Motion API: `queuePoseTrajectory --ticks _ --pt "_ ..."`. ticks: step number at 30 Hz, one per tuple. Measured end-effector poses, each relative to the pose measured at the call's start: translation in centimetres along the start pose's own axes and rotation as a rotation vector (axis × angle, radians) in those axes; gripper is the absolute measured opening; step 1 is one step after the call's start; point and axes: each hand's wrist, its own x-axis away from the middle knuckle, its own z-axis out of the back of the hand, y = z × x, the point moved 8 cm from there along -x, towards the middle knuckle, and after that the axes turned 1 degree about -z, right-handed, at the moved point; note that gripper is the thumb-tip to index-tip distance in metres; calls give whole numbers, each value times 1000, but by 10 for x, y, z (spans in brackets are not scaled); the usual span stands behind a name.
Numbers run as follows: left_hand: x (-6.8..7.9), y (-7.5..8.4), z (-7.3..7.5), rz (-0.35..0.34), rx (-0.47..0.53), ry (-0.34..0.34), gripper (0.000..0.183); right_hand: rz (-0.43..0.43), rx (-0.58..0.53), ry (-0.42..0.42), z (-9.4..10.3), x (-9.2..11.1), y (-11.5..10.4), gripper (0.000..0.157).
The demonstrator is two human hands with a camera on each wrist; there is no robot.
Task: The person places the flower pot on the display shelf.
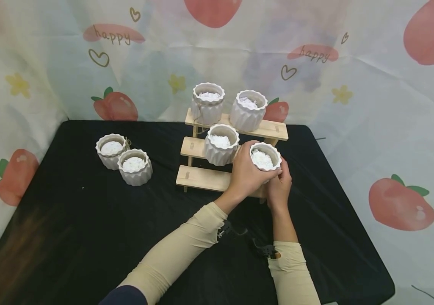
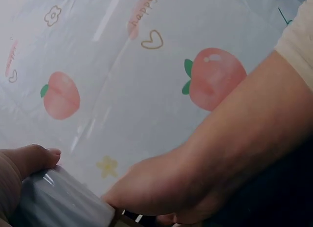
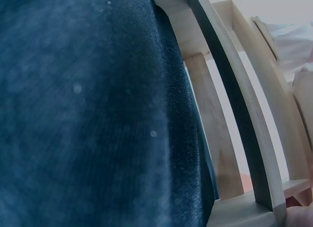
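Note:
My left hand [image 1: 246, 171] grips a white fluted pot [image 1: 265, 156] filled with white granules, its thumb across the front of the pot. This pot is over the right end of a three-tier wooden stand [image 1: 203, 178]. In the left wrist view the left thumb [image 2: 34, 158] lies on the rim of the pot [image 2: 61, 200]. Just below and right of the pot, my right hand [image 1: 279, 188] holds the stand's right end, most of its fingers hidden. A right fingertip [image 3: 299, 217] shows against the wooden shelf [image 3: 249, 114] in the right wrist view.
Two similar pots, a left one [image 1: 208, 103] and a right one [image 1: 249, 111], stand on the top tier. Another pot [image 1: 221, 145] sits on the middle tier. Two more, one behind [image 1: 111, 151] and one in front [image 1: 135, 167], stand left on the black tablecloth [image 1: 98, 224]. A printed curtain [image 1: 156, 55] hangs behind.

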Motion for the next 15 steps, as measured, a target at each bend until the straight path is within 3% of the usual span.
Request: queuePoseTrajectory --ticks 15 --pt "-12 -8 -13 -6 -16 129 88 -41 4 11 2 1 2 42"
